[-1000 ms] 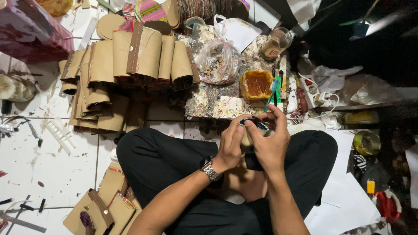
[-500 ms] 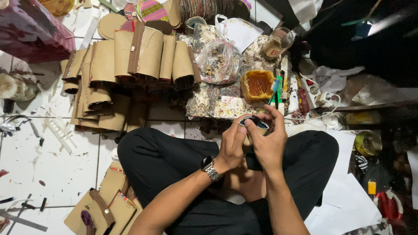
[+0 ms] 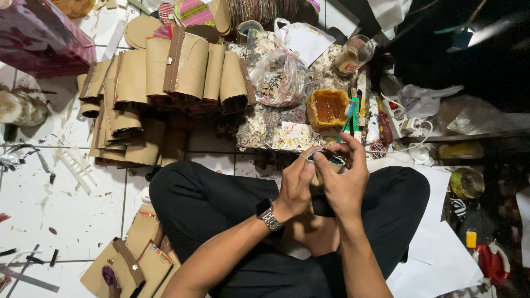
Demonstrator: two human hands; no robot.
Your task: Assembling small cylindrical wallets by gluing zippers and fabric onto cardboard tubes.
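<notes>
Both hands meet just right of frame centre, above the crossed legs: the left hand (image 3: 295, 185) and right hand (image 3: 345, 185) have fingers pressed together, pinching one small dark piece (image 3: 327, 158) lying crosswise between them, equally near both.
</notes>
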